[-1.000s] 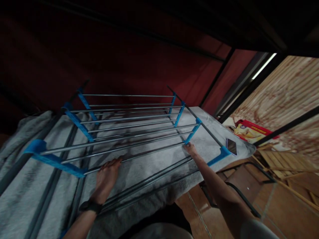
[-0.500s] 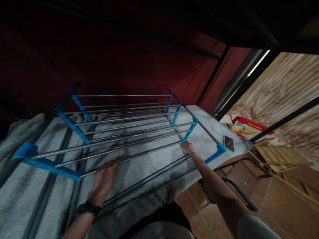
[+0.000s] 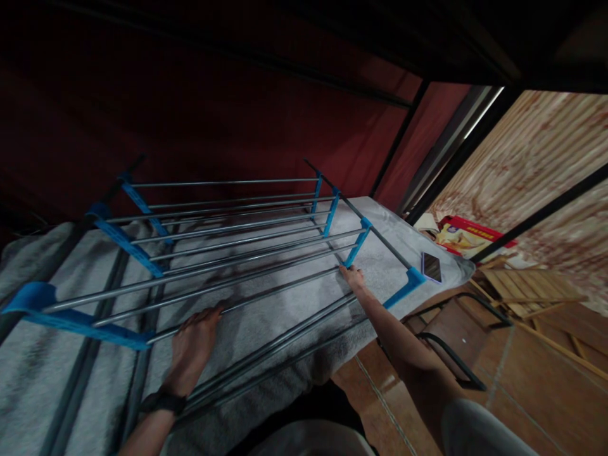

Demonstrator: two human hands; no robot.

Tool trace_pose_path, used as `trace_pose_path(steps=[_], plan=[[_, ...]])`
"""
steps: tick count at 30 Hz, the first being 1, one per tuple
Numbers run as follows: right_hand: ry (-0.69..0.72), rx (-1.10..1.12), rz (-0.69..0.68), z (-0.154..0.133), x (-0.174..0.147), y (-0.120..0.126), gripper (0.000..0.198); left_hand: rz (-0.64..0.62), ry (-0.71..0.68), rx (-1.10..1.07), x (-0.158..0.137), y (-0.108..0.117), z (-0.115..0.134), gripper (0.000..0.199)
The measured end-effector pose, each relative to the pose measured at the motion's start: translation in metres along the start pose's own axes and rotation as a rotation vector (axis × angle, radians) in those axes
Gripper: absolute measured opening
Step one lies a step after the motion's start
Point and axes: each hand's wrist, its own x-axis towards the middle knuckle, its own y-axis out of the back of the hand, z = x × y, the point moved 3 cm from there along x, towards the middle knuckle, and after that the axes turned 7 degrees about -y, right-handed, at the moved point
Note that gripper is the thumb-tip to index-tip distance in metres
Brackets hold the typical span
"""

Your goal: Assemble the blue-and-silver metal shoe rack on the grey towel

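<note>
From my station I log a free strip of grey cloth [image 3: 270, 320] between the front tube [image 3: 285, 289] and the tubes nearer the body [image 3: 289, 337], ending at left hand [image 3: 194, 335] and right hand [image 3: 352, 277]. Upper tubes [image 3: 247, 258] leave only narrow gaps. Blue bracket [image 3: 403, 289] obstructs right hand-to-phone [image 3: 431, 267] path.

Grey cloth [image 3: 280, 316] bears rack [image 3: 247, 258], tubes [image 3: 294, 332], 1 phone [image 3: 431, 267].

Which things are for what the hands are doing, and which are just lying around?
Part of it:
Front bar, with the left hand on it
Blue bracket, with the right hand at its lower end

Probably just lying around:
Phone
Red-and-yellow package
</note>
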Motion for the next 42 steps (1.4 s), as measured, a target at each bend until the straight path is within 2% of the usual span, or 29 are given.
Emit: trace_pose_path(steps=[3, 10, 18, 25, 32, 42], plan=[[-0.071, 0.043, -0.001, 0.0, -0.003, 0.0, 0.057, 0.001, -0.002, 0.013, 0.0, 0.0, 0.0, 0.047], [-0.167, 0.099, 0.041, -0.007, -0.01, -0.001, 0.048, 0.0, 0.056, -0.008, 0.001, 0.0, -0.001, 0.047], [-0.266, 0.14, 0.102, -0.017, -0.023, -0.009, 0.053, 0.018, 0.06, -0.03, 0.001, 0.0, -0.003, 0.047], [-0.273, 0.165, 0.13, -0.019, -0.024, -0.013, 0.047, 0.023, 0.054, -0.037, 0.0, -0.001, -0.003, 0.047], [-0.21, 0.184, 0.12, -0.008, -0.018, -0.012, 0.035, -0.004, 0.041, -0.048, 0.001, 0.001, -0.005, 0.046], [-0.161, 0.226, 0.088, -0.003, -0.018, -0.013, 0.032, 0.005, 0.078, -0.072, 0.003, 0.004, -0.008, 0.048]])
